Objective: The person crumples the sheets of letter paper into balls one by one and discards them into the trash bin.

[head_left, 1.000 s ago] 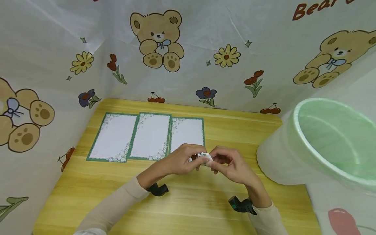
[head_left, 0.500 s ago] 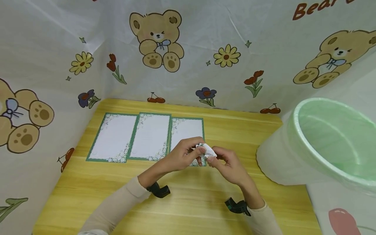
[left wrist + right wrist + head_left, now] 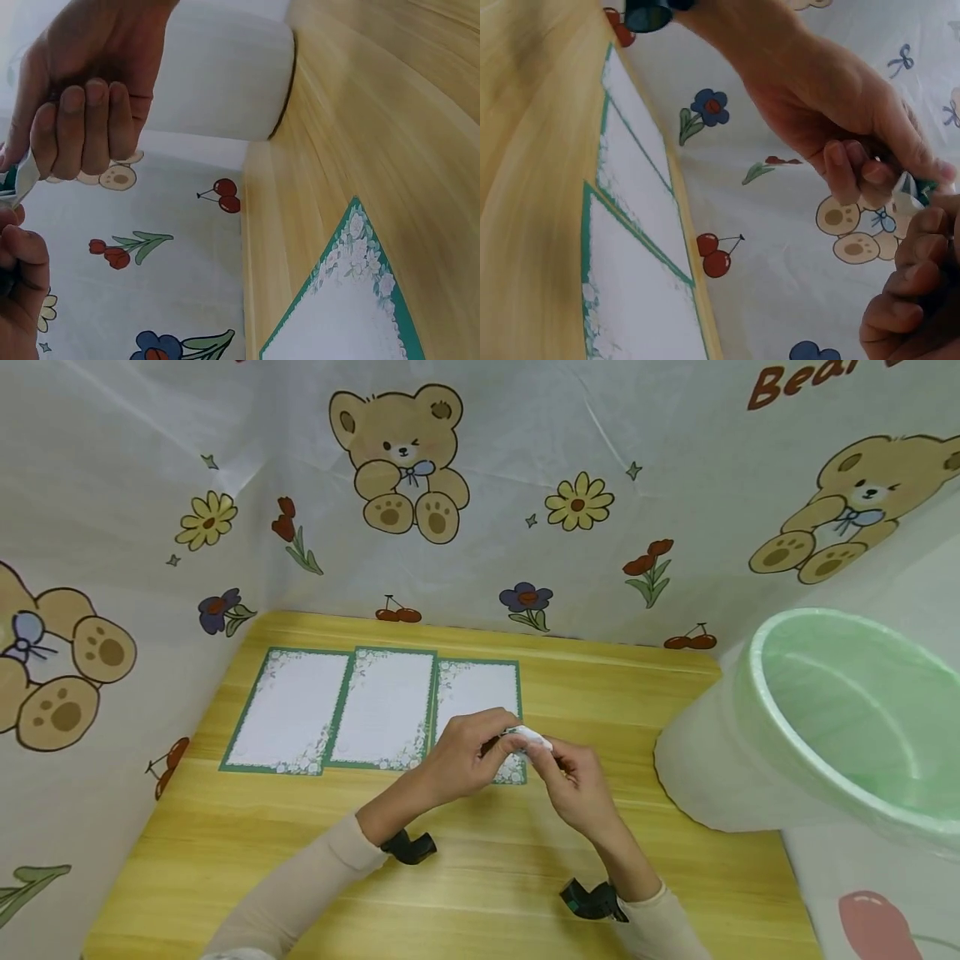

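A small folded piece of white paper (image 3: 536,738) with green print is held up over the table between the two hands. My left hand (image 3: 465,756) pinches its left part between thumb and fingers. On the other side my right hand (image 3: 573,785) pinches it too, its thumb pressed on the near face close to the left thumb. In the left wrist view the folded paper (image 3: 27,178) shows a white edge and some green; the fingers hide much of it. The right wrist view shows the same paper (image 3: 906,187) with green and white layers between the fingertips.
Three white sheets with green floral borders lie side by side: a left sheet (image 3: 288,710), a middle sheet (image 3: 386,706) and a right sheet (image 3: 476,693), the last partly under the left hand in view. A pale green bin (image 3: 720,760) stands at the table's right. A bear-print cloth (image 3: 495,460) hangs behind.
Both hands have risen slightly and moved away from the body. The right hand and forearm have shifted left. The paper showed a wider face half a second ago and is now more covered by fingers.
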`<state>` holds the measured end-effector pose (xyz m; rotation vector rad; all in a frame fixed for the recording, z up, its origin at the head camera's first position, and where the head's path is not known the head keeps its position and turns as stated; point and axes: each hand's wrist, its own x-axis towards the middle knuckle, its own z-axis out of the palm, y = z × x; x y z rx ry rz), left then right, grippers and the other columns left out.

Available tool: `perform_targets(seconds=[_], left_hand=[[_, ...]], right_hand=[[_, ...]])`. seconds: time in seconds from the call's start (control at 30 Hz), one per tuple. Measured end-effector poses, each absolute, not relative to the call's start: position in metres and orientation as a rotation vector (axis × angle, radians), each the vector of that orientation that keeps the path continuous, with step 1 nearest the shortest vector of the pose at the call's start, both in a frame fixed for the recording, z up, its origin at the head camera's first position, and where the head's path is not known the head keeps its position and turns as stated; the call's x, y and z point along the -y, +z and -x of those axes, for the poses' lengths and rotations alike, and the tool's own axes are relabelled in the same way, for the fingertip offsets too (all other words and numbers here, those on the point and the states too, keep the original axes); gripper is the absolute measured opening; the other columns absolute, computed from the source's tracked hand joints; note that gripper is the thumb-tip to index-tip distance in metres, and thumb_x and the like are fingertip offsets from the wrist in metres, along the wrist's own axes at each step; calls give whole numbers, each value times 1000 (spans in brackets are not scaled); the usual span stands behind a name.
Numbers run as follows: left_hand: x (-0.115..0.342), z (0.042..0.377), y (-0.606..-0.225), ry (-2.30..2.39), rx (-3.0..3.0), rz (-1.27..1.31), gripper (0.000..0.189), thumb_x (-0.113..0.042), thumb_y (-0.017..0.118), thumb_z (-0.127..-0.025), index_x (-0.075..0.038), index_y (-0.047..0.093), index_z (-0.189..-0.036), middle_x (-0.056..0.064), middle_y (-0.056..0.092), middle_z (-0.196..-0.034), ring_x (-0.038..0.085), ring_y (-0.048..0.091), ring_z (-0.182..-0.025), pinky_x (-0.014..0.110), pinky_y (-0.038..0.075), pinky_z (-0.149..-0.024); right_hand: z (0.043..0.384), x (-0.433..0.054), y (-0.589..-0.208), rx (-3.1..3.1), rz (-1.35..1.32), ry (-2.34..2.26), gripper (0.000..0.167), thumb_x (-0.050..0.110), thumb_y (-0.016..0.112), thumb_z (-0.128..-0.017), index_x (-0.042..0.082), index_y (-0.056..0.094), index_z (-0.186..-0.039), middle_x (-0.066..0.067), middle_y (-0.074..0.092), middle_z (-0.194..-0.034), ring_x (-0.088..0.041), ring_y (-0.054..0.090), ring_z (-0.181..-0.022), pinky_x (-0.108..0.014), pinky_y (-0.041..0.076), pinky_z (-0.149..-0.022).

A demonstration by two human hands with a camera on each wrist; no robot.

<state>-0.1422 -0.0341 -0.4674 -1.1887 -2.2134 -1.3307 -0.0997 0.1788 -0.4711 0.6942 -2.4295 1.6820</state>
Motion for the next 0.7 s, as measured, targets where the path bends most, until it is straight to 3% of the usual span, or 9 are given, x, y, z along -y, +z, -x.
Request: perform_targets(seconds=[0.13,0.3,0.4,0.57,0.7], left_hand=[[37,144,-467,-1497,2290,1186,31,-33,48,-117,-15,65,-97,-2,51,-72,1,37,-58,18,36,-57],[44,145,-461,-1867,2349,1186,31,-30,48,-117,-12,69,-101,-2,42,-64,6,34,-53,23,34,-55],[48,146,-459,-2008,2330,1211,36,-31,44,-118,-9,70,-106,-1,39,-64,9,33,-53,25,34,-56],[52,144,-458,-2170,2288,1304,41,-33,42,-119,-5,70,-110,1,38,-60,11,33,-50,25,34,-53],[51,142,-459,-2098,2340,1345,43,-39,42,-118,-9,71,-107,-1,41,-65,9,35,-53,24,36,-57]], right_hand=[[99,-180,-469,2427,-796,1757,30,0,49,-112,12,67,-91,-2,45,-61,1,35,-53,-23,35,-48],[97,-191,-460,2317,-1144,1993,24,-14,42,-107,-4,62,-116,-11,56,-81,-15,51,-71,-30,50,-62],[98,-195,-455,2277,-1262,2026,25,-15,44,-106,-5,61,-123,-12,62,-92,-18,58,-80,-32,57,-69],[103,-193,-459,2143,-1310,1960,16,-8,59,-105,2,71,-108,-13,70,-88,-18,65,-75,-31,60,-70],[106,-191,-466,2098,-1258,1868,4,3,68,-105,2,71,-102,-9,70,-80,-16,65,-69,-28,60,-71]])
